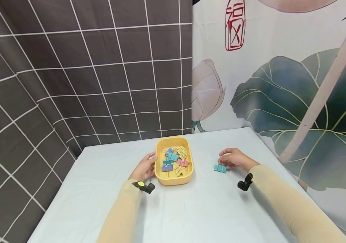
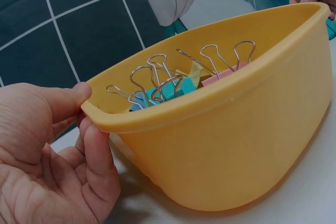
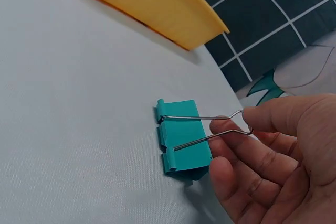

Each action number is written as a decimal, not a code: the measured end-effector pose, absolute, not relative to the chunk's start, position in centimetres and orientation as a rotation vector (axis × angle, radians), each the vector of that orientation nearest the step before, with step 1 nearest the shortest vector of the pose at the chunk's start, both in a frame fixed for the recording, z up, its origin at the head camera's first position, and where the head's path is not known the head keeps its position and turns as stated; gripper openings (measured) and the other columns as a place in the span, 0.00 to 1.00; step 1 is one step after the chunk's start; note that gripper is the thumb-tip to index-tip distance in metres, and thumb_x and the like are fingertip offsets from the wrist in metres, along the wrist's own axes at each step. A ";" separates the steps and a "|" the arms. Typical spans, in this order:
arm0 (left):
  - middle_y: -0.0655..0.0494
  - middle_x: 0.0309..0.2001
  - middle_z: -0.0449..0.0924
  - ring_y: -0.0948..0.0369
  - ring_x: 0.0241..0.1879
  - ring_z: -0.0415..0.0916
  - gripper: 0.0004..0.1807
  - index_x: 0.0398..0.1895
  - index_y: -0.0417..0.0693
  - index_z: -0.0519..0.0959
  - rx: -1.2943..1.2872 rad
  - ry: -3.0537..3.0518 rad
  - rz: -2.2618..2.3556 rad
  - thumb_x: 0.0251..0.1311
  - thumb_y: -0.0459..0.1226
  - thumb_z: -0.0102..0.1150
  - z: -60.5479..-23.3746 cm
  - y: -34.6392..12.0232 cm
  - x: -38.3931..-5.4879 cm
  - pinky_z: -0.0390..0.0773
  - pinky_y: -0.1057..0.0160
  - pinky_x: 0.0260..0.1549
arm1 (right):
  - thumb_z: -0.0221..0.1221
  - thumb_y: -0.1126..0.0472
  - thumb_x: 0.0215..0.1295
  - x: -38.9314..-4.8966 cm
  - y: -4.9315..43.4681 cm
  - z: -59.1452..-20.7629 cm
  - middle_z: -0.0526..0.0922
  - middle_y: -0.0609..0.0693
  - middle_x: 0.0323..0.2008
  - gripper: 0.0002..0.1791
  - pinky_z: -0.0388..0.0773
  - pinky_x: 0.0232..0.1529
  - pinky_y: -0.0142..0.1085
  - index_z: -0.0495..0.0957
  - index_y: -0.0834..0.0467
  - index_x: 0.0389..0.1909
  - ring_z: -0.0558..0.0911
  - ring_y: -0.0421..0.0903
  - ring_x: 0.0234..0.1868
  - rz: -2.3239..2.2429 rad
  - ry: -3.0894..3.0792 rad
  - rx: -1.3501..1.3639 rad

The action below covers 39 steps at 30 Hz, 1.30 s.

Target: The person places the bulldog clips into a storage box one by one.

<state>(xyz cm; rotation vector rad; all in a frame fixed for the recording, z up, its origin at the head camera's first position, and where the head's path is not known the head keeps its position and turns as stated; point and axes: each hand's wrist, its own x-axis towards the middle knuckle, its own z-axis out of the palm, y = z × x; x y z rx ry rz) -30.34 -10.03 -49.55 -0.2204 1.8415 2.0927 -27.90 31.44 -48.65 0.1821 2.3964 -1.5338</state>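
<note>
A yellow plastic bin (image 1: 174, 180) stands on the white-covered table, holding several binder clips in blue, teal, pink and yellow. My left hand (image 1: 143, 168) pinches the rim at its left side; in the left wrist view the thumb lies on top of the rim and fingers are below it. To the right of the bin, my right hand (image 1: 235, 159) holds a teal binder clip (image 3: 181, 135) by its wire handles, between thumb and fingers. The clip's teal body points left, close over the tabletop; whether it touches the cloth I cannot tell.
The white tabletop (image 1: 100, 195) reaches back to a dark tiled-pattern curtain (image 1: 124, 77) on the left and a lotus-print cloth (image 1: 270, 91) on the right. Both forearms come in from the front, each with a small black wrist camera (image 1: 245, 182).
</note>
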 end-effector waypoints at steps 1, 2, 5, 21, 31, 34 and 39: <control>0.45 0.53 0.78 0.64 0.35 0.74 0.25 0.74 0.57 0.65 -0.222 1.840 2.096 0.77 0.41 0.51 -49.5 -10.0 -30.3 0.75 0.70 0.28 | 0.58 0.62 0.73 -27.9 31.4 -48.7 0.87 0.54 0.42 0.17 0.82 0.34 0.35 0.72 0.66 0.57 0.82 0.44 0.34 -1.536 2.403 0.191; 0.45 0.54 0.77 0.64 0.35 0.74 0.25 0.74 0.57 0.65 -0.222 1.841 2.098 0.77 0.41 0.51 -49.5 -10.0 -30.3 0.76 0.70 0.28 | 0.58 0.63 0.73 -28.0 31.3 -48.7 0.87 0.54 0.42 0.17 0.82 0.33 0.35 0.72 0.66 0.57 0.82 0.44 0.34 -1.535 2.409 0.188; 0.44 0.55 0.77 0.63 0.36 0.75 0.25 0.74 0.57 0.66 -0.223 1.846 2.099 0.77 0.41 0.51 -49.5 -9.9 -30.3 0.76 0.70 0.28 | 0.58 0.64 0.73 -28.0 31.2 -48.6 0.88 0.54 0.42 0.17 0.82 0.33 0.35 0.72 0.66 0.57 0.83 0.44 0.34 -1.543 2.410 0.188; 0.46 0.48 0.80 0.63 0.33 0.74 0.24 0.73 0.56 0.67 -0.231 1.855 2.104 0.77 0.40 0.50 -49.4 -10.0 -30.3 0.74 0.70 0.26 | 0.57 0.65 0.72 -29.0 30.8 -47.3 0.88 0.54 0.43 0.17 0.81 0.33 0.35 0.73 0.66 0.59 0.85 0.44 0.34 -1.575 2.420 0.127; 0.45 0.51 0.79 0.63 0.33 0.75 0.24 0.73 0.55 0.67 -0.239 1.861 2.102 0.77 0.40 0.51 -49.3 -9.7 -30.1 0.75 0.70 0.25 | 0.57 0.63 0.74 -30.0 29.1 -45.4 0.88 0.55 0.44 0.19 0.82 0.37 0.35 0.72 0.66 0.61 0.86 0.45 0.38 -1.541 2.436 0.094; 0.45 0.51 0.79 0.63 0.33 0.75 0.23 0.72 0.56 0.68 -0.242 1.869 2.094 0.77 0.40 0.51 -49.3 -9.7 -30.2 0.75 0.70 0.25 | 0.56 0.63 0.74 -30.3 28.3 -44.7 0.88 0.55 0.44 0.19 0.83 0.38 0.36 0.71 0.66 0.62 0.87 0.45 0.38 -1.540 2.437 0.079; 0.46 0.51 0.78 0.63 0.33 0.75 0.24 0.73 0.57 0.66 -0.246 1.871 2.080 0.77 0.42 0.51 -49.5 -9.7 -30.4 0.76 0.69 0.26 | 0.57 0.63 0.73 -30.9 26.6 -43.5 0.88 0.55 0.45 0.20 0.84 0.41 0.39 0.72 0.65 0.62 0.87 0.47 0.40 -1.528 2.438 0.085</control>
